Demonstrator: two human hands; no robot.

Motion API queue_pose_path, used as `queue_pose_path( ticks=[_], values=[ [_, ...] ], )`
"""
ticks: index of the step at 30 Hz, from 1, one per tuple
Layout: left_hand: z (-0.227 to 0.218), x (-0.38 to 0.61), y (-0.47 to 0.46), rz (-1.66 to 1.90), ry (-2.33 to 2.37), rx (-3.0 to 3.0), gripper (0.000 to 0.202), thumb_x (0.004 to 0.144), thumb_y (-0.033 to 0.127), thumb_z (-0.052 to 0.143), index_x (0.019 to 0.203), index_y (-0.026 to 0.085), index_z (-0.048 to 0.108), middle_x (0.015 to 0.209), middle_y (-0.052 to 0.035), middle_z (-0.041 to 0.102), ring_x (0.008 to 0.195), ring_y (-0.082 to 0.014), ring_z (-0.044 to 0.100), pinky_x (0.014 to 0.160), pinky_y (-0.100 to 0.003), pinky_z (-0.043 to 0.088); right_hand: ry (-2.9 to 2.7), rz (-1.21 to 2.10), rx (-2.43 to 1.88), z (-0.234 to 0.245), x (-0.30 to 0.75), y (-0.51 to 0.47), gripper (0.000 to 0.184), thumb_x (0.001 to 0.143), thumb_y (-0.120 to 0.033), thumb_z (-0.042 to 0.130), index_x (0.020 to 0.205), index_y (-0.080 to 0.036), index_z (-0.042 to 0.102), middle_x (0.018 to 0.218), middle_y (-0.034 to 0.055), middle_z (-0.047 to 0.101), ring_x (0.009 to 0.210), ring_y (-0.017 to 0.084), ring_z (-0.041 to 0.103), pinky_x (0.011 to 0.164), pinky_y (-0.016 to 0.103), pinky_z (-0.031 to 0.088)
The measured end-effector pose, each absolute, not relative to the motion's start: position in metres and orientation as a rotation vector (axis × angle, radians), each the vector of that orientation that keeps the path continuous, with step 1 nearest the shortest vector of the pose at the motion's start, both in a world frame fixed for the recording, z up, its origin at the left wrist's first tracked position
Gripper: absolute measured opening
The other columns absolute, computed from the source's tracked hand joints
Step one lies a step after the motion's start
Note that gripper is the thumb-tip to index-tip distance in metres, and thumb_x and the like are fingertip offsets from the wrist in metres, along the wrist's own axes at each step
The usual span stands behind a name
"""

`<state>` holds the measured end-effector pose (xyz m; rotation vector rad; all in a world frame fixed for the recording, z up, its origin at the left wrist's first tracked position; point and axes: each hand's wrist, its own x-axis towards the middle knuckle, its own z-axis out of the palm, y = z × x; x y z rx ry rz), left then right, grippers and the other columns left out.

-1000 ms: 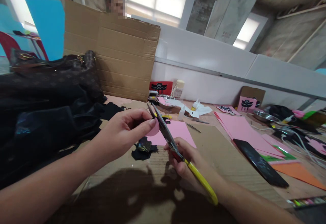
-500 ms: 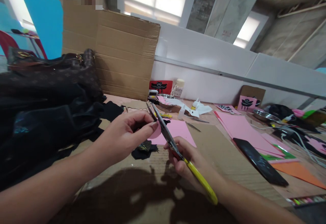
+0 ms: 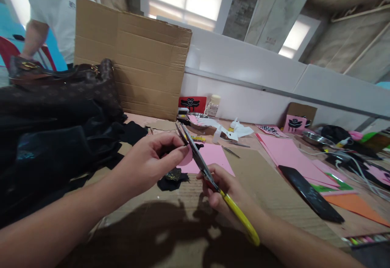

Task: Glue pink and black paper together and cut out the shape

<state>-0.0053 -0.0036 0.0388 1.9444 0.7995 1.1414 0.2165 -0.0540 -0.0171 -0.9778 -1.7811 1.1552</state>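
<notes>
My left hand (image 3: pixel 149 160) pinches a small round pink paper piece (image 3: pixel 185 157) between thumb and fingers. My right hand (image 3: pixel 224 191) grips yellow-handled scissors (image 3: pixel 210 178), whose slightly parted blades point up and away and meet the pink piece. Both hands hover over a brown cardboard sheet (image 3: pixel 268 186) on the table. Below the left hand lies a black scrap with glitter (image 3: pixel 172 177). A pink paper sheet (image 3: pixel 210 158) lies just behind the scissors.
Dark bags (image 3: pixel 55 130) pile up on the left. An upright cardboard panel (image 3: pixel 131 57) stands behind, with a person in a white shirt (image 3: pixel 51 20) beyond it. A black phone (image 3: pixel 310 193), pink and orange papers (image 3: pixel 289 150), metal bowls (image 3: pixel 315 139), cables and a glue bottle (image 3: pixel 213 105) lie to the right.
My hands and the scissors have stayed almost still. The person behind the cardboard panel has moved to the left and now stands beside it.
</notes>
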Motion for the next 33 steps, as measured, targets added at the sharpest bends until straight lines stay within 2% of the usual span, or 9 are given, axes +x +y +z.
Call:
queue_pose_path(
  ticks=[3, 10, 19, 27, 30, 33],
  values=[
    [0.0398, -0.0059, -0.0026, 1.102, 0.811, 1.929, 0.023, 0.091, 0.031, 0.060, 0.072, 0.018, 0.065, 0.072, 0.0013, 0.060, 0.066, -0.0122, 0.050, 0.057, -0.023, 0.039, -1.787, 1.142, -1.008, -0.0159, 0.2168, -0.0543, 0.061, 0.079, -0.075, 0.064, 0.103, -0.020, 0.053, 0.077, -0.0034, 0.043, 0.065, 0.012, 0.035, 0.057, 0.025, 0.031],
    [0.0391, -0.0080, -0.0028, 1.084, 0.829, 1.911, 0.025, 0.091, 0.035, 0.061, 0.073, 0.018, 0.064, 0.073, 0.0011, 0.060, 0.067, -0.0126, 0.050, 0.057, -0.024, 0.038, -1.795, 1.165, -0.986, -0.0144, 0.2172, -0.0559, 0.056, 0.081, -0.069, 0.069, 0.103, -0.020, 0.053, 0.078, -0.0029, 0.044, 0.066, 0.012, 0.037, 0.058, 0.025, 0.032],
    [0.0421, -0.0089, -0.0019, 1.072, 0.835, 1.952, 0.025, 0.090, 0.033, 0.060, 0.072, 0.018, 0.065, 0.071, 0.0011, 0.059, 0.066, -0.0125, 0.050, 0.058, -0.023, 0.039, -1.790, 1.190, -0.971, -0.0135, 0.2168, -0.0547, 0.060, 0.080, -0.075, 0.064, 0.101, -0.020, 0.053, 0.078, -0.0028, 0.044, 0.065, 0.012, 0.036, 0.058, 0.025, 0.032],
    [0.0459, -0.0121, -0.0011, 1.073, 0.818, 1.939, 0.023, 0.088, 0.032, 0.062, 0.070, 0.018, 0.066, 0.070, 0.0012, 0.062, 0.061, -0.0112, 0.050, 0.053, -0.020, 0.039, -1.754, 1.224, -1.033, -0.0134, 0.2179, -0.0535, 0.061, 0.076, -0.074, 0.070, 0.100, -0.020, 0.054, 0.076, -0.0034, 0.045, 0.064, 0.012, 0.037, 0.058, 0.025, 0.032],
    [0.0450, -0.0116, 0.0001, 1.076, 0.819, 1.895, 0.024, 0.087, 0.036, 0.065, 0.071, 0.018, 0.068, 0.068, 0.0019, 0.062, 0.058, -0.0105, 0.050, 0.051, -0.020, 0.039, -1.735, 1.224, -1.040, -0.0126, 0.2173, -0.0534, 0.061, 0.075, -0.075, 0.069, 0.100, -0.021, 0.053, 0.075, -0.0035, 0.045, 0.062, 0.012, 0.038, 0.056, 0.025, 0.031],
    [0.0431, -0.0118, 0.0024, 1.080, 0.841, 1.811, 0.027, 0.085, 0.044, 0.070, 0.077, 0.018, 0.074, 0.071, 0.0002, 0.067, 0.062, -0.0126, 0.056, 0.056, -0.021, 0.045, -1.748, 1.158, -1.004, -0.0121, 0.2179, -0.0529, 0.061, 0.080, -0.077, 0.062, 0.102, -0.021, 0.052, 0.075, -0.0032, 0.044, 0.061, 0.012, 0.035, 0.054, 0.024, 0.031]
  ],
)
